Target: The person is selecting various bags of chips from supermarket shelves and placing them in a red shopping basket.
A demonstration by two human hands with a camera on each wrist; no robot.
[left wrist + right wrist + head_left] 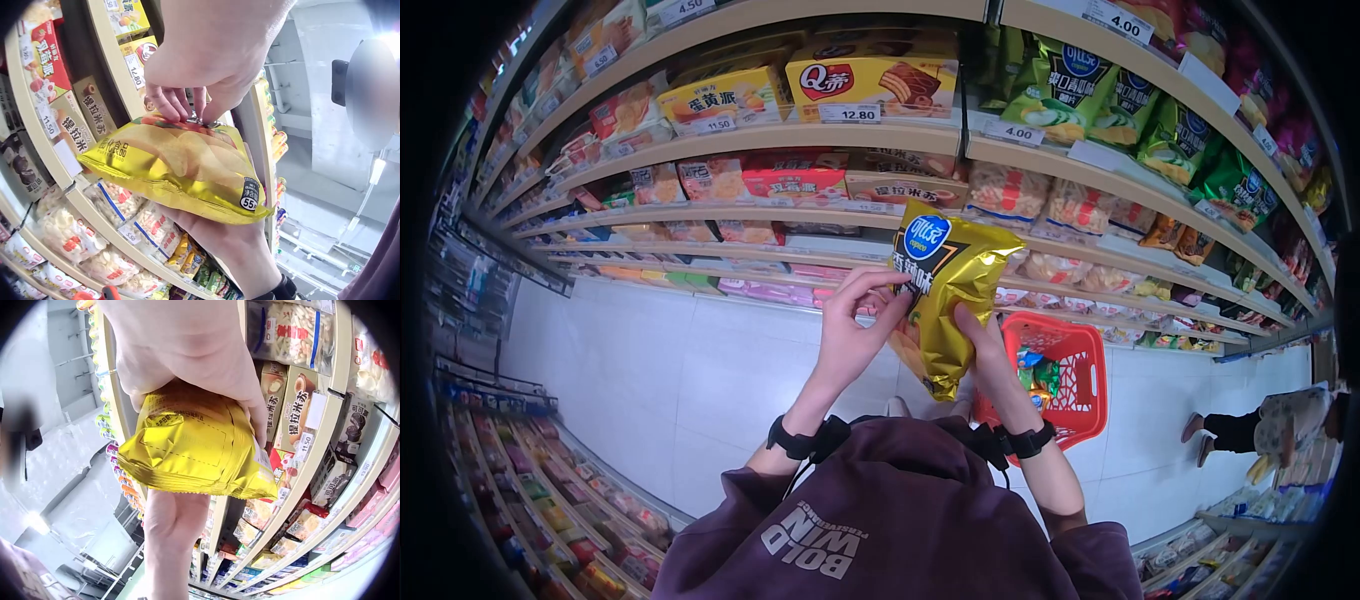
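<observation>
A shiny yellow bag of potato chips [965,275] with a blue oval logo is held upright in front of the chest. My left hand [852,325] pinches the front of the bag between thumb and curled fingertips, around a dark patch of its print. From the other side, my right hand [988,348] grips the bag, thumb across its face and fingers behind. The left wrist view shows the lower front of the bag [181,156], printed with chips. In the right wrist view the plain yellow back [187,447] bulges below the right hand.
A red shopping basket [1083,350] with several colourful packets stands on the floor at right. Ahead, long shelves carry boxed cakes [875,75], green chip bags [1060,95] and price tags. Another person [1280,425] is at far right. More shelves [550,510] stand behind at left.
</observation>
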